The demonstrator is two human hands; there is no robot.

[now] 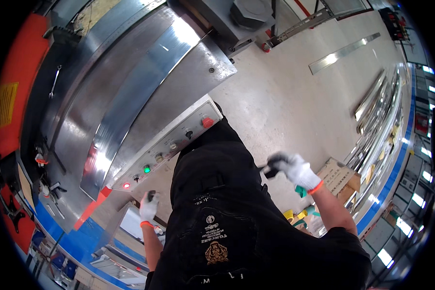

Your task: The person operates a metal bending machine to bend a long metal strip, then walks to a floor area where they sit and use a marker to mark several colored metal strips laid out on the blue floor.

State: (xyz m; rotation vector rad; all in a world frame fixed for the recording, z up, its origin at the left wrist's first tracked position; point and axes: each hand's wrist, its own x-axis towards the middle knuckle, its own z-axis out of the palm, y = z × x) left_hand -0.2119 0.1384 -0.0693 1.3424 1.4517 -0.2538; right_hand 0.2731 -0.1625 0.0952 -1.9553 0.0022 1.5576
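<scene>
My left hand (pixel 149 208), in a white glove with dark fingertips and an orange cuff, hangs beside the lower end of a control panel (pixel 179 126). Its fingers look loosely apart, and nothing shows in them. My right hand (pixel 295 171), gloved the same way, is out to the right of my body over the floor. Motion smears its dark fingers, so whether they hold anything is unclear. A long shiny metal strip (pixel 135 92) lies on the machine's steel bed (pixel 179 87) in front of me. The panel carries a red mushroom button (pixel 208 123), a lit green button (pixel 147 169) and a lit red lamp (pixel 126 185).
A wrench (pixel 55 81) lies on the machine's far left side. Another metal strip (pixel 343 53) rests on the floor (pixel 275 87) ahead right. Long metal profiles (pixel 377 121) are piled at the right, near a cardboard box (pixel 338 178). Hand tools (pixel 50 191) lie at the left.
</scene>
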